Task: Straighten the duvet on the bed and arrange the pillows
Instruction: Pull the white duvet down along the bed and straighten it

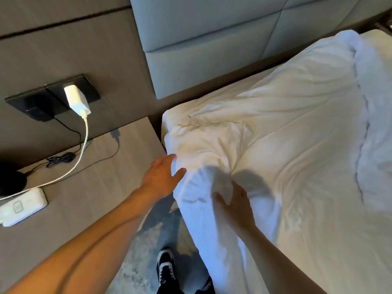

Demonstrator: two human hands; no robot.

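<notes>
Two bare hands are reaching over the near corner of one bed. The left hand [161, 177] is hovering at the bed's edge with its fingers [179, 173] spread and relaxed, gripping nothing; the fingertips are just touching or nearly touching the white duvet [286, 145] where it is bunching at the corner. The right hand [235, 205] is lying palm down on the duvet's hanging side, fingers open and flat against the cloth, not pinching it.

The duvet is covering the mattress, wrinkling heavily near the corner and draping down the side toward the floor. One long white pillow [373, 107] is lying along the right side of the picture, partly cut off by the frame; whether more pillows are there cannot be told. One grey padded headboard [212, 43] is standing behind the bed.

To the left, one bedside counter [89, 187] is carrying one white power bank [23, 205], one coiled black cable [61, 159] and part of one dark round object [10, 179] at the frame edge. One white charger [76, 99] is sitting plugged into a black wall socket panel [42, 102], its white cable [81, 153] running down to the counter. One black-and-white shoe [166, 266] is showing clearly on the carpet below.
</notes>
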